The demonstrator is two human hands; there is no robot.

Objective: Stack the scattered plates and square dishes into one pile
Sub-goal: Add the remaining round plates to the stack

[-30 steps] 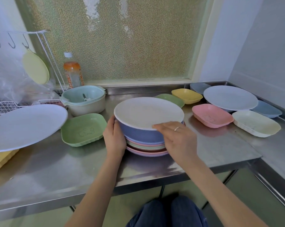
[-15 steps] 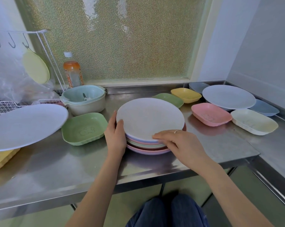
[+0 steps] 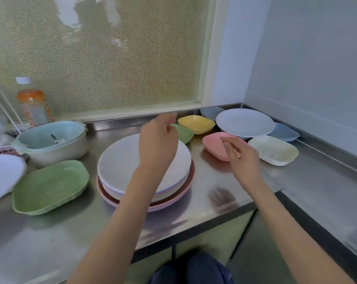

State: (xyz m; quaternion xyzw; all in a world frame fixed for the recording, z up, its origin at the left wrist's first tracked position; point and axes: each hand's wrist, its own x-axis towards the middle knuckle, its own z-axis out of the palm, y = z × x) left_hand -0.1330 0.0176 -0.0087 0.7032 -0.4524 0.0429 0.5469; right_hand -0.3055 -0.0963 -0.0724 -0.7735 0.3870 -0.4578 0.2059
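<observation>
Head: both hands off plate stack (image 3: pixel 120 160), now raised, empty.

Soft window daylight; hands motion-blurred, edges warped.

You are letting go of the pile of plates (image 3: pixel 120 167): your left hand (image 3: pixel 158 143) is lifting off its left rim into the air above it, and your right hand (image 3: pixel 242 158) is drifting right, over the pink square dish (image 3: pixel 213 143), both with fingers loosened, holding nothing.
</observation>
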